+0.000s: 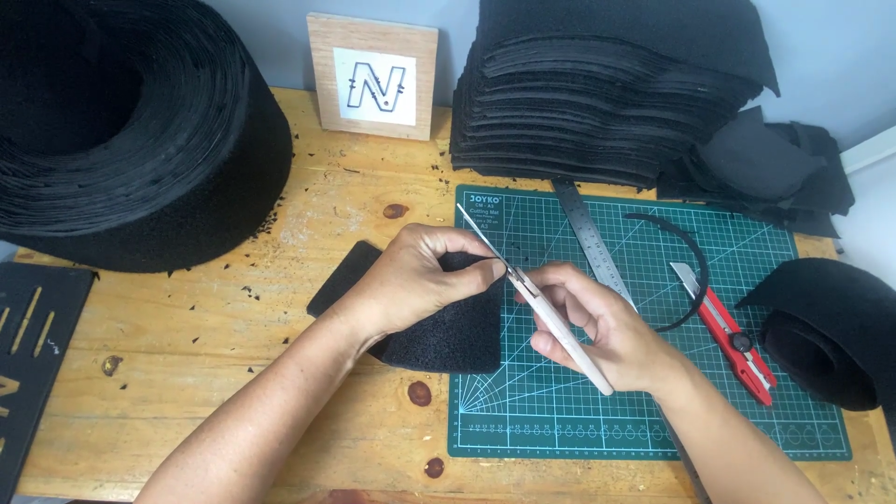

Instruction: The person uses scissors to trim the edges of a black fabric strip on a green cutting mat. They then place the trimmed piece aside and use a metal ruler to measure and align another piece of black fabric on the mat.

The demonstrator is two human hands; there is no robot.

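Pinching black felt piece (448, 331) w/ left hand (415, 280), right hand (602, 331) fingers gripping scissors (541, 303), wrists angled inward.

Bare wooden table (233, 373) at front; ruler (590, 238), red cutter (733, 331), felt stack (597, 103) beyond.

1. Big felt roll (121, 121) sits at the table's (233, 373) back left corner.
2. Cutting mat (747, 280) lies toward the right edge, ruler (590, 238) and utility knife (733, 327) on it.
3. Stack of felt sheets (597, 93) is behind the mat.
4. Wooden sign (373, 75) stands between roll and stack.
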